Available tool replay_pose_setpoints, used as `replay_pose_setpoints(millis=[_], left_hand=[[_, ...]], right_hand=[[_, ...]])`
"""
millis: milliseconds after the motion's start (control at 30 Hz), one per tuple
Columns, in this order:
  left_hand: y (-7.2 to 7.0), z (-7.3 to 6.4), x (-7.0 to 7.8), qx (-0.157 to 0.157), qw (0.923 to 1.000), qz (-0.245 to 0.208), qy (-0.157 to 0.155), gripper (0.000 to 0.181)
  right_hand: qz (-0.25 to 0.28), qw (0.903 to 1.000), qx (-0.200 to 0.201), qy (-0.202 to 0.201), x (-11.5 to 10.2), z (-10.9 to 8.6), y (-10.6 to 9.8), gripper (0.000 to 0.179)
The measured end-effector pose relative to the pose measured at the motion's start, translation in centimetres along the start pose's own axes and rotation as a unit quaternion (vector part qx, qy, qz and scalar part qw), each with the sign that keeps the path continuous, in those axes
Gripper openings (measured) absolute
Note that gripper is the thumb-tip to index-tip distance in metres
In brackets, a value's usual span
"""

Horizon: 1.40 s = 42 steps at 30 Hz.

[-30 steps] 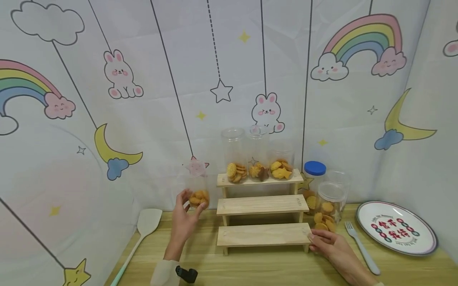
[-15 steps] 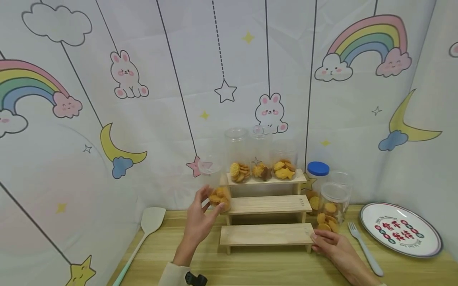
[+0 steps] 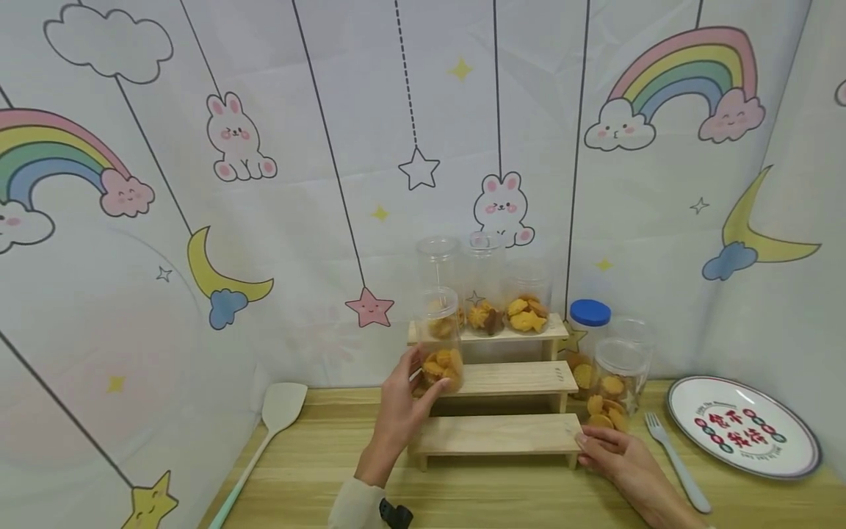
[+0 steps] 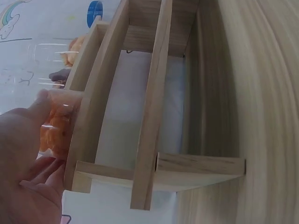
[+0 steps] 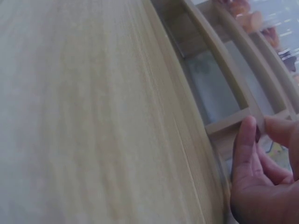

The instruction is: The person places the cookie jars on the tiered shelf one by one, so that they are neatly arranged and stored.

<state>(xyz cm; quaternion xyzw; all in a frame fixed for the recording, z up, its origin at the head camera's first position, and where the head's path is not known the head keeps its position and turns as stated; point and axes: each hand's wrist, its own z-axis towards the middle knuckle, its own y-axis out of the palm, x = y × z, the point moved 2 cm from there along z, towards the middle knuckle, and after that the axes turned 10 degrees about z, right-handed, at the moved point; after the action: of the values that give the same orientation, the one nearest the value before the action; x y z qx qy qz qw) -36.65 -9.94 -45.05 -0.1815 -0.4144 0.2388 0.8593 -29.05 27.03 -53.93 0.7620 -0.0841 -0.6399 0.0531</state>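
Note:
My left hand (image 3: 399,408) grips the lower part of a clear jar (image 3: 441,330) with orange biscuits in its bottom. In the head view the jar is at the left end of the middle step of a three-step wooden rack (image 3: 502,435). From the left wrist view, the jar's base (image 4: 58,123) lies close to the step's edge; whether it touches is hard to tell. My right hand (image 3: 615,455) pinches the right end of the lowest step between thumb and fingers, as the right wrist view also shows (image 5: 264,179). Several biscuit jars stand on the top step, one being this jar (image 3: 527,301).
Right of the rack stand a blue-lidded jar (image 3: 590,314) and clear biscuit jars (image 3: 621,360). A fork (image 3: 677,463) and a printed white plate (image 3: 747,463) lie farther right. A white spatula (image 3: 283,408) lies at the left. A patterned cloth (image 3: 317,184) hangs behind.
My left hand has carried the jar rightward, from left of the rack to the left end of the middle step. My right hand stays on the lowest step's end.

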Motion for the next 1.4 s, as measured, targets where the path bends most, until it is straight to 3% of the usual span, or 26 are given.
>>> replay_pose_setpoints(millis=[200,367,567,667,800,900,1033,1100,1200,1400], left_hand=[[0.4,0.1,-0.2,0.015,0.9998,0.01,0.006,0.074],[0.6,0.0,-0.2,0.006,0.9999,0.01,-0.001,0.083],[0.3,-1.0,-0.4,-0.01,0.9975,-0.052,-0.046,0.1],[-0.5,-1.3,-0.6,0.005,0.9941,-0.091,-0.06,0.093],[-1.7,-1.6,-0.8,0.035,0.9913,-0.106,-0.07,0.073],[-2.4,-2.1,-1.2,0.053,0.9894,-0.105,-0.085,0.06],[-3.2,-3.2,-1.8,0.064,0.9859,-0.081,-0.131,0.053],[-3.6,-3.9,-2.1,0.058,0.9837,-0.063,-0.158,0.052],[-3.7,-5.3,-2.6,0.02,0.9785,-0.039,-0.201,0.053],[-2.9,-7.7,-3.3,-0.077,0.9601,-0.063,-0.261,0.054]], right_hand=[[-0.002,1.0,-0.002,-0.006,-0.1,-0.2,-0.1,0.071],[-0.008,0.9999,0.0,-0.009,-0.2,-0.2,-0.2,0.071],[-0.001,1.0,0.002,-0.006,0.2,-0.2,-0.1,0.07],[0.0,1.0,0.002,-0.007,0.3,-0.2,0.0,0.07],[-0.005,1.0,0.003,-0.008,0.3,-0.4,0.1,0.07],[-0.007,0.9999,0.005,-0.006,0.2,-0.4,0.3,0.07],[-0.01,0.9998,0.016,-0.003,-0.1,-0.5,0.5,0.069],[-0.019,0.9994,0.028,-0.007,-0.3,-0.6,0.6,0.067],[-0.036,0.998,0.049,-0.016,-0.5,-0.6,0.6,0.061],[-0.079,0.9946,0.061,-0.027,-1.1,-0.9,0.3,0.055]])
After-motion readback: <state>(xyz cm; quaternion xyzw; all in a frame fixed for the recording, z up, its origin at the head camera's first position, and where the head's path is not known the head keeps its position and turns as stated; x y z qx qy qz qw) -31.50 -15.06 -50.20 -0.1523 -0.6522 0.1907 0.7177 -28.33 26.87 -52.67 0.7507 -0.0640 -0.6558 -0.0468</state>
